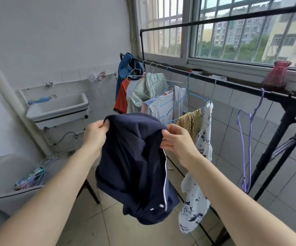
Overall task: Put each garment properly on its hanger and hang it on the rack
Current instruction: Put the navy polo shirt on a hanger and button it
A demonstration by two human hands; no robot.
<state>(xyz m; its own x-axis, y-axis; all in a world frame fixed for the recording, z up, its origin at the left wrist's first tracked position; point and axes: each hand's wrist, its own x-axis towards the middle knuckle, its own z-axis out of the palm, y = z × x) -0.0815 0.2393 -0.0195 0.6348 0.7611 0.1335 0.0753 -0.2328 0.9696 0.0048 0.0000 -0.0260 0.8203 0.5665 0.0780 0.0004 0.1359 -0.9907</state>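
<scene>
The navy garment [134,167] hangs in mid-air in front of the person, held up between both hands at chest height, well short of the rack [232,84]; the left hand [95,134] pinches the top edge at the upper left corner, fingers curled round a fold of cloth; the right hand [177,139] pinches the top edge at the upper right, near where a thin white piping line starts down the cloth; so the held edge runs roughly level, left to right, and the rest drops straight down in a loose bunch, with two small white buttons showing near the bottom hem; no hanger can be seen inside it, though folds could hide one. The relation that matters next, I judge, is to the empty purple hanger [248,139], which hangs from the rack bar to the right and a little beyond the garment; the right hand is plainly the nearer to it, the left well apart; between them hangs the white patterned garment [202,157], just beside the right wrist, so a reach that way would have to pass over or in front of it; spare wire hangers [44,167] also lie on the grey surface [5,174] at the lower left, nearer the left hand.
</scene>
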